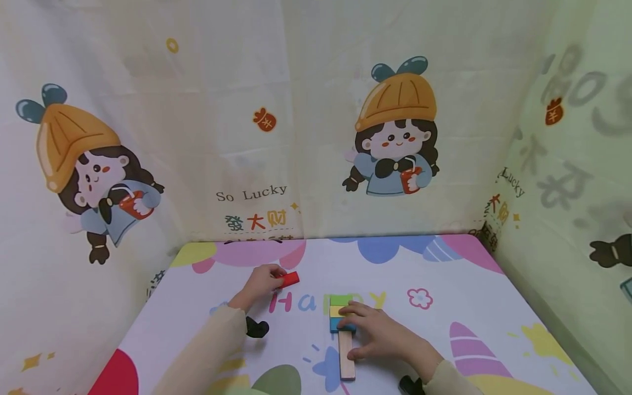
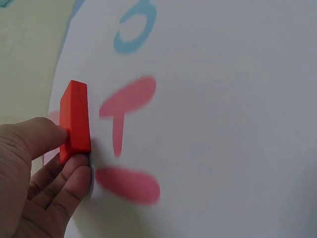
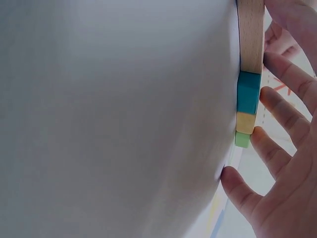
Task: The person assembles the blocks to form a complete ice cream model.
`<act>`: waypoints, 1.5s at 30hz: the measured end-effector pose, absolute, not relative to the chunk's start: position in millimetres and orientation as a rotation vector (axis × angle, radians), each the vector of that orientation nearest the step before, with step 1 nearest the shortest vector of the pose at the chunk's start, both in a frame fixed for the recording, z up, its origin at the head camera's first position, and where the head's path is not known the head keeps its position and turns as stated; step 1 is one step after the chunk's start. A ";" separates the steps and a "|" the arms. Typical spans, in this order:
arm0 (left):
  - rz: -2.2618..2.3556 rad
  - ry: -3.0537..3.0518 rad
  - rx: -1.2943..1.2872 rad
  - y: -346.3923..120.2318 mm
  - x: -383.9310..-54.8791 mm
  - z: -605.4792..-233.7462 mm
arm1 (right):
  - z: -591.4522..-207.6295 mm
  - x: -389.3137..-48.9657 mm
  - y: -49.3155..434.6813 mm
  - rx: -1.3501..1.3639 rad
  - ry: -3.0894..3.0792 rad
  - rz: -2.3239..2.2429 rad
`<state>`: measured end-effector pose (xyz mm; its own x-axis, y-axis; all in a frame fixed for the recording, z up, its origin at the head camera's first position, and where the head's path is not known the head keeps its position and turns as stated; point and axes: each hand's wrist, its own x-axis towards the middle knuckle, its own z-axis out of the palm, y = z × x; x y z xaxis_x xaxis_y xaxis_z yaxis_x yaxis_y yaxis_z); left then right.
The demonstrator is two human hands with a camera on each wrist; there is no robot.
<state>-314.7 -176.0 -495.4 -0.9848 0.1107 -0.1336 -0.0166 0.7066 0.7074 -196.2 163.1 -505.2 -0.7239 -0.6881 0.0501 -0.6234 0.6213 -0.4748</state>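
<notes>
My left hand (image 1: 261, 281) pinches a red wooden block (image 1: 291, 279) between thumb and fingers, just above the printed letter H. In the left wrist view, the red block (image 2: 77, 116) is held up on end above the cloth. Right of it on the table, a green block (image 1: 339, 299), a yellow block (image 1: 335, 311) and a blue block (image 1: 337, 325) lie in a touching row. A plain wood block (image 1: 346, 359) extends lengthwise from the blue one toward me. My right hand (image 1: 385, 333) is spread over this row, its fingertips on or very near the blocks.
The table has a white cloth (image 1: 395, 274) printed with colourful shapes and letters. Cartoon-printed curtains (image 1: 316, 137) stand behind the table and on both sides. A black device (image 1: 257, 328) is at the left wrist, another black device (image 1: 411, 385) at the right.
</notes>
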 end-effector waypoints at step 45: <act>1.128 2.619 0.512 -56.0 -291.0 -492.7 | -503.7 -197.2 160.2 -1.033 2.717 -0.706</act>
<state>-291.0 -56.0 -492.7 -0.9087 0.4091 -0.0830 0.2209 0.6400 0.7360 -197.2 160.2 -503.7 -0.7513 -0.6594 0.0262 -0.5887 0.6518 -0.4781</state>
